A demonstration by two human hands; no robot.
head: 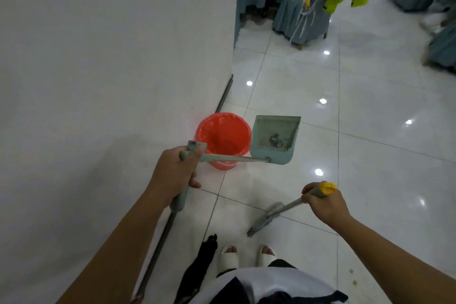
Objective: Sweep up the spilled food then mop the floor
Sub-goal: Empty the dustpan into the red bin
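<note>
Dustpan beside red bucket, left grip on its handle

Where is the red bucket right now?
The red bucket stands on the white floor by the wall, a bit left of middle in the head view. The dustpan, held by the left hand, is just to its right.

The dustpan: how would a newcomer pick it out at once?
Follow the white wall down to the red bucket at its base. The dustpan, held by the left hand, hangs just right of it: pale green, square-mouthed, with dark debris inside.
</note>
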